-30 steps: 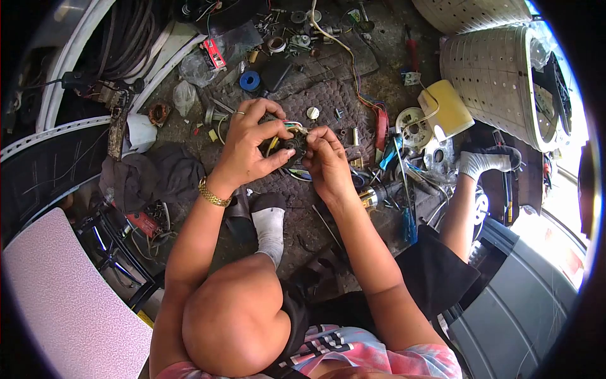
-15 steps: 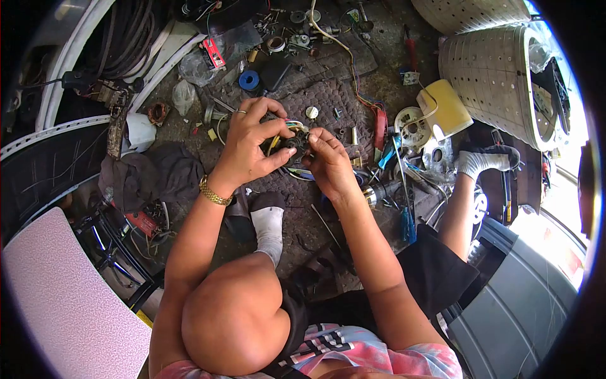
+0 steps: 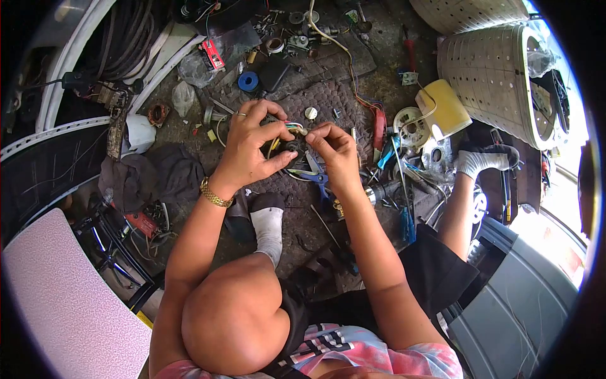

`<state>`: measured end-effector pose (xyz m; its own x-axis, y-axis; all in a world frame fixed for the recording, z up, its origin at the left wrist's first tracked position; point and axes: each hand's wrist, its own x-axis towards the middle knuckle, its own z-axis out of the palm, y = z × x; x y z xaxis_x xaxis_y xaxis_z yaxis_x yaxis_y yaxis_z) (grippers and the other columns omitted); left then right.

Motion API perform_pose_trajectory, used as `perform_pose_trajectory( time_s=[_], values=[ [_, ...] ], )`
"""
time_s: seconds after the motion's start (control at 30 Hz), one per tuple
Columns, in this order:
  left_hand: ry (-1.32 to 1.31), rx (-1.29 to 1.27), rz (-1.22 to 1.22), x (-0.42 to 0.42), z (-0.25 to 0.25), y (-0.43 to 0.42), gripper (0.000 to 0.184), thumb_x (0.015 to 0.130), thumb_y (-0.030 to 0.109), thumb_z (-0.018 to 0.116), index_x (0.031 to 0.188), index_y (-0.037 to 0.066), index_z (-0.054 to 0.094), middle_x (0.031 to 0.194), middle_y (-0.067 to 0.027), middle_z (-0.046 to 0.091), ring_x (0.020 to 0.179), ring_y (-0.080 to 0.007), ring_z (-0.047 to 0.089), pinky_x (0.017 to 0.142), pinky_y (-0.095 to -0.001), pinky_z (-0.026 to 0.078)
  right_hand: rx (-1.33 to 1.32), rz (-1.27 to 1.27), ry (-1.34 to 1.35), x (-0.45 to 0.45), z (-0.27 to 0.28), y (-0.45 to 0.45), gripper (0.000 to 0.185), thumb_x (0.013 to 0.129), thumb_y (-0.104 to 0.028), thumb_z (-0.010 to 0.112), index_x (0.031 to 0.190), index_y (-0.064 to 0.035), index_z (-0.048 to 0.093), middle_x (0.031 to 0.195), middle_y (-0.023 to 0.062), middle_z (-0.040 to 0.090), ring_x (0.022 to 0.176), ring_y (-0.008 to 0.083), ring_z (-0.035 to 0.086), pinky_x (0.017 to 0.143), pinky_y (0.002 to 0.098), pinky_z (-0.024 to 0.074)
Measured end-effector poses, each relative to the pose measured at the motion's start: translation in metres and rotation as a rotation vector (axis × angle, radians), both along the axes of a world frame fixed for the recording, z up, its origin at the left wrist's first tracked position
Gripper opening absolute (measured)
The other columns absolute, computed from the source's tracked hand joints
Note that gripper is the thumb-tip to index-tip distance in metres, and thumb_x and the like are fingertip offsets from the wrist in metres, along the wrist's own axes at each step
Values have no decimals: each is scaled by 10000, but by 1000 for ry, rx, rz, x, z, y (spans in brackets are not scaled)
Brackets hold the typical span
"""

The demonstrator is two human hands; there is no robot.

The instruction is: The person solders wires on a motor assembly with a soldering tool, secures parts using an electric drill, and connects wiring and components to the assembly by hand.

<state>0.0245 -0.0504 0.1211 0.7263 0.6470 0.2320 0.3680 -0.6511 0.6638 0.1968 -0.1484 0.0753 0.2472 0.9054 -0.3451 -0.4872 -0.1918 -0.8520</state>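
Observation:
My left hand (image 3: pixel 249 146) is closed around a small dark part (image 3: pixel 288 149), partly hidden by the fingers. From it come several coloured wires (image 3: pixel 294 127), bunched between the two hands. With thumb and index finger, my right hand (image 3: pixel 338 155) pinches the pale end of these wires, just right of the dark part. Blue-handled scissors (image 3: pixel 314 176) lie on the floor below my right fingers, their blades apart. Above the hands, a small white round cap (image 3: pixel 310 113) rests on the textured mat (image 3: pixel 322 98).
Behind the hands are a blue spool (image 3: pixel 249 81) and scattered metal parts. To the right lie a red tool (image 3: pixel 379 128), blue-handled tools (image 3: pixel 408 225), a yellow container (image 3: pixel 445 108) and perforated drums (image 3: pixel 486 79). A dark cloth (image 3: pixel 154 177) is at left, near a pink-white panel (image 3: pixel 76 297).
My right hand has shifted a little right and its fingers have moved off the dark part to the wire end. The blue-handled scissors below have come into sight. My left hand stays nearly still.

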Motion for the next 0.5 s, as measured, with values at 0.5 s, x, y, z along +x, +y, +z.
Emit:
perform_pose_trajectory(
  time_s=[0.5],
  values=[
    [37, 1, 2, 5, 5, -1, 265, 709, 289, 808, 840, 96, 684, 1069, -85, 604, 1038, -313, 544, 896, -441, 426, 210, 115, -912, 19, 9, -9, 124, 836, -51, 681, 911, -28, 585, 875, 160, 593, 823, 357, 580, 716, 441, 465]
  ],
)
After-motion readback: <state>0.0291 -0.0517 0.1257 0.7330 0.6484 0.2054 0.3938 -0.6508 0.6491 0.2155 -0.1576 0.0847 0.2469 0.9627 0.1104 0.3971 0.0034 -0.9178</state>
